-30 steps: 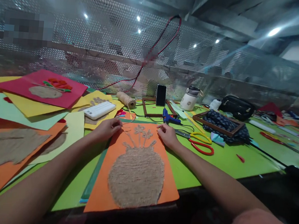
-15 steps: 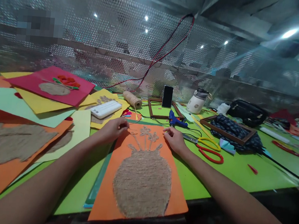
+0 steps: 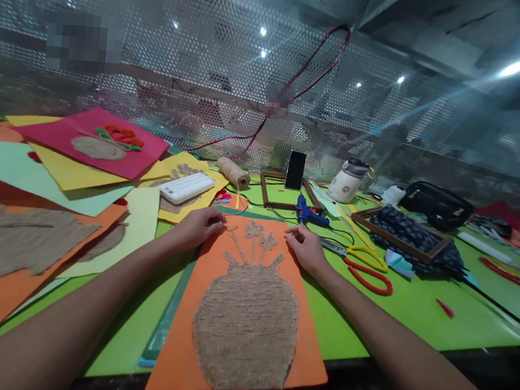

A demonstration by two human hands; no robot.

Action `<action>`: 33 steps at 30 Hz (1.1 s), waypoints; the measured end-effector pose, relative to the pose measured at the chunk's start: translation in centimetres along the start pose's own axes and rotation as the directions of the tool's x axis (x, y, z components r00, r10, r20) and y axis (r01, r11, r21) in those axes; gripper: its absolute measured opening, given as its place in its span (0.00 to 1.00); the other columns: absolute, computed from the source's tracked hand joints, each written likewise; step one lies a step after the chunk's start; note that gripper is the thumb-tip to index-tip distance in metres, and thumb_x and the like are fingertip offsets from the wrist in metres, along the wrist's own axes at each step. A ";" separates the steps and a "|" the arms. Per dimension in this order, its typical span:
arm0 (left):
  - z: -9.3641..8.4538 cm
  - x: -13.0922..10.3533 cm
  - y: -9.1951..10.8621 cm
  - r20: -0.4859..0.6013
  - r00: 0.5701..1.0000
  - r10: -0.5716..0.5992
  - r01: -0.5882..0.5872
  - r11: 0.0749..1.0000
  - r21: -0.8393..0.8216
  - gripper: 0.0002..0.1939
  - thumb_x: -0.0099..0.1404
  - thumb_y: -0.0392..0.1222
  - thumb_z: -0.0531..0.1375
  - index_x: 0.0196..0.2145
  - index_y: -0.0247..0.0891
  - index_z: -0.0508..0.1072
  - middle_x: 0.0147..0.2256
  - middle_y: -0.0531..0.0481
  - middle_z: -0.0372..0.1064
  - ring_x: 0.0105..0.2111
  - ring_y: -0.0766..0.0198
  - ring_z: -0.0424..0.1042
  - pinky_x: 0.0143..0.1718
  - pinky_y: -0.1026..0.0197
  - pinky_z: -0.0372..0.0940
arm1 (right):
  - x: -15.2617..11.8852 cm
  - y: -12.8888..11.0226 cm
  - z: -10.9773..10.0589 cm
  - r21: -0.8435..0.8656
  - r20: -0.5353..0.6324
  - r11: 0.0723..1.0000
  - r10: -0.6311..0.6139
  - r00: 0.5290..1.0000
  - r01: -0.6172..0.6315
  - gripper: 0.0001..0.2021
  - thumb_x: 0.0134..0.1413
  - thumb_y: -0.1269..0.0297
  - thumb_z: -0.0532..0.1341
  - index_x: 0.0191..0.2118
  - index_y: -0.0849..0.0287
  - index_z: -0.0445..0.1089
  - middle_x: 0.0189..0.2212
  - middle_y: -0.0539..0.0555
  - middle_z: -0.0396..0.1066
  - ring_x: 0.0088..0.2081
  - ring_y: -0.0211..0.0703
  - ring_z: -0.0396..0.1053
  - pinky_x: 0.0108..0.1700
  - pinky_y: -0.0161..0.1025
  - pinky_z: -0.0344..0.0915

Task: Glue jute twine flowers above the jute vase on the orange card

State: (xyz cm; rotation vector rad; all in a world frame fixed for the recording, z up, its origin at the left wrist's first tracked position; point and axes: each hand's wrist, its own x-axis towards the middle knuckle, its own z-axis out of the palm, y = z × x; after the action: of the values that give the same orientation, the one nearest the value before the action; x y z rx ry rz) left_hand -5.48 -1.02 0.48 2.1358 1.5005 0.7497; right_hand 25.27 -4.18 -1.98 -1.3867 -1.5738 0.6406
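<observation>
An orange sheet [image 3: 168, 357] carries a vase shape [image 3: 248, 327] covered in jute twine, with twine stems and flowers [image 3: 265, 241] above it. My left hand [image 3: 200, 226] is closed at the sheet's upper left edge, and a thin strand of jute twine [image 3: 232, 228] shows at its fingertips. Across from it, my right hand [image 3: 305, 246] rests at the upper right edge with fingers curled together; what they hold, if anything, is too small to tell. Beneath the sheet, a green board [image 3: 163, 332] sticks out on the left.
Coloured sheets with jute shapes pile up at left, under a white power bank [image 3: 186, 188]. Behind stand a twine spool [image 3: 232, 172], a phone [image 3: 295, 169], a blue glue gun [image 3: 310, 213] and a bottle [image 3: 347, 181]. Scissors [image 3: 367, 265] and wooden frames [image 3: 423, 249] lie right.
The view has shifted slightly, so most things sit a little farther right and the sheet's near edge lower. Both hands keep nearly the same places by the sheet's upper edges.
</observation>
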 end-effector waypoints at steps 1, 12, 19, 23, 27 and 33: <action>-0.1 0.0 0.1 -0.001 1.000 -0.012 0.012 1.000 0.002 0.15 0.59 0.51 0.59 0.37 0.40 0.79 0.38 0.42 0.78 0.37 0.52 0.74 0.40 0.52 0.65 | 0.0 0.0 0.0 -0.001 -0.002 1.000 0.002 1.000 -0.002 0.11 0.46 0.61 0.60 0.34 0.61 0.74 0.21 0.49 0.67 0.24 0.40 0.62 0.28 0.37 0.57; -0.1 0.0 0.3 -0.005 1.000 -0.028 0.028 0.999 0.017 0.12 0.56 0.49 0.59 0.31 0.40 0.77 0.33 0.43 0.78 0.33 0.52 0.73 0.37 0.53 0.64 | 0.3 0.1 -0.3 -0.002 0.031 1.000 0.029 0.999 -0.029 0.12 0.46 0.59 0.59 0.33 0.60 0.74 0.21 0.50 0.68 0.24 0.41 0.62 0.28 0.38 0.57; -0.2 -0.2 0.6 -0.014 1.000 -0.014 0.014 1.000 0.005 0.11 0.57 0.49 0.59 0.31 0.41 0.77 0.34 0.44 0.78 0.34 0.53 0.73 0.38 0.53 0.64 | 0.4 0.2 -0.4 -0.010 0.049 1.000 0.028 0.998 -0.027 0.12 0.46 0.58 0.59 0.33 0.60 0.74 0.24 0.52 0.70 0.26 0.43 0.64 0.30 0.39 0.59; -0.3 -0.2 0.7 -0.008 1.000 0.002 -0.002 1.000 0.004 0.10 0.57 0.48 0.59 0.31 0.41 0.76 0.34 0.45 0.77 0.33 0.55 0.72 0.38 0.54 0.64 | 0.4 0.3 -0.3 -0.010 0.055 1.000 0.026 0.998 -0.026 0.12 0.46 0.57 0.59 0.33 0.60 0.74 0.24 0.53 0.71 0.27 0.44 0.65 0.30 0.40 0.60; -0.5 -0.2 0.8 0.062 0.997 0.055 -0.055 0.998 -0.001 0.10 0.58 0.48 0.58 0.30 0.40 0.76 0.33 0.45 0.76 0.33 0.56 0.72 0.37 0.56 0.65 | 0.4 0.4 -0.4 -0.013 0.059 1.000 0.023 0.998 -0.022 0.12 0.47 0.58 0.59 0.33 0.60 0.74 0.24 0.53 0.71 0.27 0.44 0.65 0.30 0.39 0.60; -0.5 -0.3 1.0 0.127 0.990 0.067 -0.067 0.998 -0.004 0.11 0.60 0.47 0.57 0.31 0.39 0.75 0.33 0.45 0.76 0.34 0.57 0.71 0.37 0.57 0.64 | 0.4 0.3 -0.4 -0.022 0.063 1.000 0.017 0.998 -0.016 0.11 0.47 0.59 0.60 0.33 0.60 0.74 0.24 0.52 0.71 0.26 0.43 0.65 0.29 0.38 0.60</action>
State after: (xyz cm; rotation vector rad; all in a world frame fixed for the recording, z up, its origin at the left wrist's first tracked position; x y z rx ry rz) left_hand -5.17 -1.61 1.42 2.1997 1.3694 0.6231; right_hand 25.80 -3.81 -1.90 -1.4087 -1.6244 0.6850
